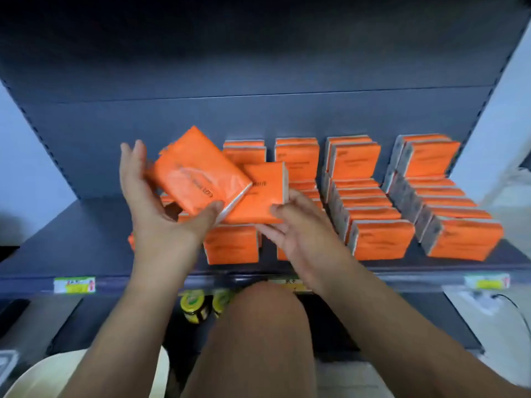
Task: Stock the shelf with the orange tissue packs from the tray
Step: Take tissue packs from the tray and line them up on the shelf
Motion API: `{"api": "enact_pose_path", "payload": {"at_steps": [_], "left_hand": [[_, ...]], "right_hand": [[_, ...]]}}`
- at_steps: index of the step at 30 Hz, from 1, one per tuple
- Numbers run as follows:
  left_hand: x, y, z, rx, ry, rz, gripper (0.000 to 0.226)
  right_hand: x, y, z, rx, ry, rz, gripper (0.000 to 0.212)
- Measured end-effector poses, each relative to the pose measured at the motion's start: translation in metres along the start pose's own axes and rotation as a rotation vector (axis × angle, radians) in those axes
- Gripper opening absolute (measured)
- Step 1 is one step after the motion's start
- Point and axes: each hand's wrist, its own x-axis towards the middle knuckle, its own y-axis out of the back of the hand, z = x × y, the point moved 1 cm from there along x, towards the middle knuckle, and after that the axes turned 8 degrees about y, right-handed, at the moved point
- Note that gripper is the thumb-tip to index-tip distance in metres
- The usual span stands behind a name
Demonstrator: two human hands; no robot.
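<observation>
Tissue packs [379, 242] stand in rows on the shelf [71, 239].

Nothing is legible. The tilted orange plastic tissue pack [198, 179] carries dark print, blurred past reading; likewise the second orange tissue pack [258, 196] touching it. The green-and-yellow paper price tag [74, 284] on the dark shelf edge [138, 279] shows only smears.

Left hand [152, 196]: raised, palm turned inward, fingers extended behind the tilted orange pack [198, 173], thumb pressed across its near lower edge. Right hand [298, 225]: lower, just beside the left, thumb on top of a second orange pack [261, 196], fingers beneath it. Both forearms bare, reaching forward. A bare knee [258, 326] sits between them.
</observation>
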Motion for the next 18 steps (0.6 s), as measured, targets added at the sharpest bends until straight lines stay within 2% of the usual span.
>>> {"api": "enact_pose_path", "payload": {"at_steps": [2, 5, 8, 11, 16, 18], "left_hand": [[0.010, -0.042, 0.008, -0.132, 0.050, -0.048, 0.122], [0.027, -0.101, 0.018, -0.283, 0.188, -0.086, 0.122], [0.044, -0.150, 0.021, -0.433, 0.355, -0.098, 0.105], [0.055, -0.194, 0.021, -0.516, 0.434, -0.217, 0.095], [0.057, -0.251, -0.001, -0.512, 0.507, -0.342, 0.067], [0.049, -0.272, -0.011, -0.488, 0.511, -0.388, 0.056]], "right_hand": [[0.012, 0.027, -0.025, -0.007, 0.067, 0.022, 0.038], [0.027, 0.064, -0.055, 0.019, 0.155, 0.022, 0.067], [0.042, 0.099, -0.078, -0.042, 0.223, 0.050, 0.081], [0.056, 0.124, -0.099, -0.148, 0.247, 0.104, 0.073], [0.082, 0.155, -0.132, -0.240, 0.258, 0.389, 0.053], [0.090, 0.167, -0.149, -0.300, 0.263, 0.447, 0.046]]}}
